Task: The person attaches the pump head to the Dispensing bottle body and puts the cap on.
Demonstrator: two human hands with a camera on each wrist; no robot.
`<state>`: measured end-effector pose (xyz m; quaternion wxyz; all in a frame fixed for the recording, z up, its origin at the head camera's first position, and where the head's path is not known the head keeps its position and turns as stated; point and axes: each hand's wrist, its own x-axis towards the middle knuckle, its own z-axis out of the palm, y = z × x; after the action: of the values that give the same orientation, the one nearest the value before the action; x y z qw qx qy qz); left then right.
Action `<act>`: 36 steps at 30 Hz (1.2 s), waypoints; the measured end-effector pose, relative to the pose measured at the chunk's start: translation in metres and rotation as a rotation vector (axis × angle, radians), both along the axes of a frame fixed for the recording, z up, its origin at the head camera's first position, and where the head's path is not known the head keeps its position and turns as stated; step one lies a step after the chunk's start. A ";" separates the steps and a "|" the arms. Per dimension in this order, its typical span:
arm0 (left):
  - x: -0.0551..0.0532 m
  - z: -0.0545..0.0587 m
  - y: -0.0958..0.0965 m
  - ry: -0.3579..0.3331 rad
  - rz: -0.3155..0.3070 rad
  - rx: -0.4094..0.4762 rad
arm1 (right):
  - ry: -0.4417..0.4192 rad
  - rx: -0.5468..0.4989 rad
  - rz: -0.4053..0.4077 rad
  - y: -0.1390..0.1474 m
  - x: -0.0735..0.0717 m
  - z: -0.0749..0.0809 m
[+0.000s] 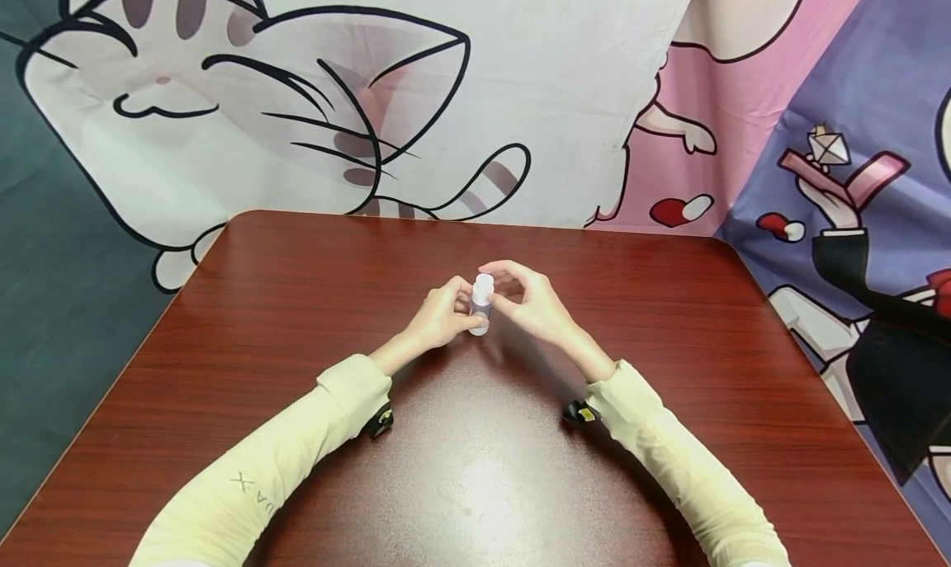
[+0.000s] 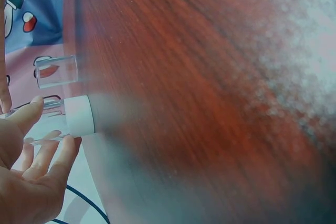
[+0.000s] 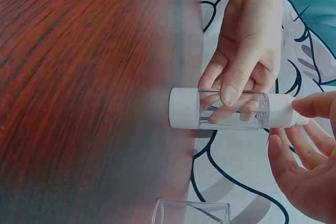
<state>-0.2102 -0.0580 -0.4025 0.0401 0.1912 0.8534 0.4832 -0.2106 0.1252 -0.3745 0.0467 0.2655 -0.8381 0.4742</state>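
Observation:
A small pump bottle (image 3: 231,109) with a see-through body, a white base and a white stepped top stands upright on the table. My left hand (image 1: 440,314) grips its clear body, thumb on the near side and fingers round the far side. At the white top (image 3: 281,110), my right hand (image 1: 537,304) curves its thumb and fingers about the collar, thumb tip right against it. A clear, empty cap (image 2: 56,72) stands on the table beside the bottle, in the left wrist view; its edge also shows low in the right wrist view.
The brown wood-grain table (image 1: 475,468) reflects bright light near its front. A printed cloth (image 1: 579,96) with cartoon figures hangs behind its far edge. Dark wrist devices (image 1: 380,419) sit at both cream sleeves (image 1: 253,460).

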 end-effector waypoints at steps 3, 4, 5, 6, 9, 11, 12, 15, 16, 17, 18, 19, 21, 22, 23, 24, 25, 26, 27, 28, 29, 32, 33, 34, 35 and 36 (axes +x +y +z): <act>0.000 0.000 0.000 0.006 0.001 -0.004 | -0.007 -0.011 -0.015 0.000 0.000 0.000; 0.000 0.000 0.000 0.009 0.001 -0.007 | -0.010 -0.016 -0.022 -0.001 0.000 0.000; 0.000 0.000 0.000 0.013 0.000 -0.008 | -0.012 -0.021 -0.030 -0.001 0.000 0.000; 0.000 0.000 0.000 0.016 -0.001 -0.008 | -0.013 -0.027 -0.036 -0.001 0.000 0.000; 0.000 -0.001 -0.001 0.020 -0.005 -0.012 | -0.007 -0.036 -0.051 -0.002 0.000 0.000; -0.001 -0.001 -0.001 0.018 -0.005 -0.011 | -0.004 -0.041 -0.060 -0.003 0.000 -0.001; -0.001 -0.002 -0.001 0.016 -0.006 -0.009 | -0.007 -0.048 -0.057 -0.004 0.000 -0.001; -0.001 -0.002 -0.001 0.008 -0.004 -0.001 | -0.009 -0.058 -0.036 -0.004 -0.001 -0.001; -0.002 -0.003 -0.001 0.007 -0.005 0.002 | -0.007 -0.060 -0.018 -0.003 -0.001 -0.001; -0.002 -0.003 -0.001 0.007 -0.007 0.006 | -0.005 -0.061 0.005 -0.003 -0.002 0.000; -0.002 -0.003 -0.001 0.007 -0.007 0.007 | 0.000 -0.058 0.027 -0.003 -0.002 0.001; -0.002 -0.003 0.000 0.007 -0.006 0.007 | 0.006 -0.051 0.050 -0.003 -0.002 0.002; -0.003 -0.003 0.000 0.008 -0.004 0.008 | 0.010 -0.042 0.095 -0.003 -0.002 0.003; -0.003 -0.003 0.000 0.007 -0.002 0.009 | 0.002 -0.040 0.110 -0.003 -0.002 0.004; -0.003 -0.003 0.000 0.006 0.000 0.010 | -0.006 -0.037 0.121 -0.003 -0.002 0.005; -0.003 -0.003 0.000 0.004 0.002 0.010 | -0.014 -0.034 0.128 -0.003 -0.002 0.006; -0.003 -0.003 0.000 0.001 0.003 0.010 | -0.022 -0.030 0.132 -0.003 -0.002 0.006; -0.003 -0.002 0.000 -0.002 0.004 0.010 | -0.028 -0.026 0.132 -0.003 -0.002 0.007; -0.002 -0.002 0.000 -0.004 0.004 0.009 | -0.032 -0.020 0.127 -0.003 -0.002 0.007; -0.002 -0.002 0.000 -0.007 0.004 0.010 | -0.034 -0.015 0.121 -0.002 -0.002 0.007; -0.002 -0.002 0.000 -0.007 0.003 0.009 | -0.035 -0.012 0.116 -0.002 -0.002 0.007; -0.001 -0.001 0.000 -0.007 0.003 0.009 | -0.032 -0.010 0.105 -0.001 -0.001 0.007; -0.001 -0.001 0.000 -0.006 0.002 0.009 | -0.030 -0.009 0.102 -0.001 -0.001 0.007; -0.001 -0.001 0.000 -0.004 0.001 0.009 | -0.027 -0.010 0.102 0.000 -0.002 0.006; -0.001 -0.001 0.000 0.000 0.000 0.010 | -0.024 -0.011 0.103 0.001 -0.002 0.006; -0.001 -0.001 -0.001 0.001 0.000 0.011 | -0.021 -0.010 0.101 0.001 -0.002 0.006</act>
<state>-0.2111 -0.0585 -0.4035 0.0389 0.1916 0.8507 0.4879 -0.2123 0.1264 -0.3689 0.0152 0.3025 -0.8217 0.4828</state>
